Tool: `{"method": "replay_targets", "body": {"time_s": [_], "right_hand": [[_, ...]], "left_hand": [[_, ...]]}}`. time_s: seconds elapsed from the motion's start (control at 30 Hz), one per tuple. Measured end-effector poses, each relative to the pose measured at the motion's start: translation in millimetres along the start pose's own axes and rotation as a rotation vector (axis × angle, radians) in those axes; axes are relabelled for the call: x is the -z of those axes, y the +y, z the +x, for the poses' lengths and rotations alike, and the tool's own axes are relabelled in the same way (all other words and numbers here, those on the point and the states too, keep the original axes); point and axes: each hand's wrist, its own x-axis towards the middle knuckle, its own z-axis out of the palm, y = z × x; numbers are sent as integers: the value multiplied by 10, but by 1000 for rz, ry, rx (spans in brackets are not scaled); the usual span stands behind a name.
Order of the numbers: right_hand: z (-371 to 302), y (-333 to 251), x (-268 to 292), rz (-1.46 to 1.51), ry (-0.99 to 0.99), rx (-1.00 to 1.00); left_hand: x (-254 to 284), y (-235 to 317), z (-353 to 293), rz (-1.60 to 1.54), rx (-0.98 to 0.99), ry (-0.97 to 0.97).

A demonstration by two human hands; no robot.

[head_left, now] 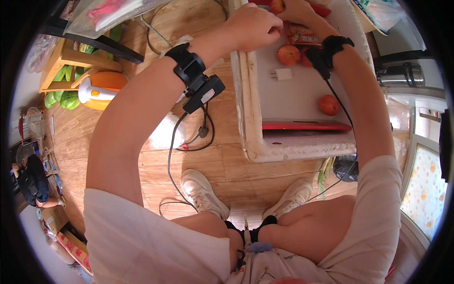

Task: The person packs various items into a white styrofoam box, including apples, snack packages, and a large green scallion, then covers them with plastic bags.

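Note:
At the far end of a white foam box (250, 113), my right hand (297, 11) is closed around a red apple (277, 6). My left hand (255, 28) hangs over the box's left rim, beside the right one, with its fingers curled in; whatever they hold is hidden. Under my right wrist lies a red printed packet (302, 35). Nearer to me in the box are a red apple (288, 55), another partly covered by my wrist gear, a white plug adapter (283, 74) and a lone apple (328, 105). A flat red object (307, 126) leans along the near wall.
Black devices with cables are strapped to both my wrists. Left of the box, a white plastic bag (168, 132) and a looped black cable (208, 137) lie on the wooden floor. A wooden rack (71, 59) holds green produce. A metal flask (402, 75) is at the right.

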Motion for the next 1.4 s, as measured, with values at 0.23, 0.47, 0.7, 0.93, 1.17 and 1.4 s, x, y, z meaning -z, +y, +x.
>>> {"method": "replay_targets", "body": {"time_s": [0.23,0.47,0.7,0.93,1.17,1.4], "right_hand": [[154,-61,-378,-173,-9,14],[197,-126,-419,-325,-126,23],[162,443,-293,30,361,110],[-431,410,322,113,-420,-133],[-1534,4,340,-264,-1144,-41],[-1883,360,6,-131,-1282,-97]], "left_hand": [[-42,-44,-54,-22,-7,76],[-20,-32,-65,-85,5,112],[-53,0,3,-68,-19,108],[-41,-4,-17,-80,48,69],[-11,-70,-60,-52,84,-18],[27,17,-28,0,113,-63]]}}
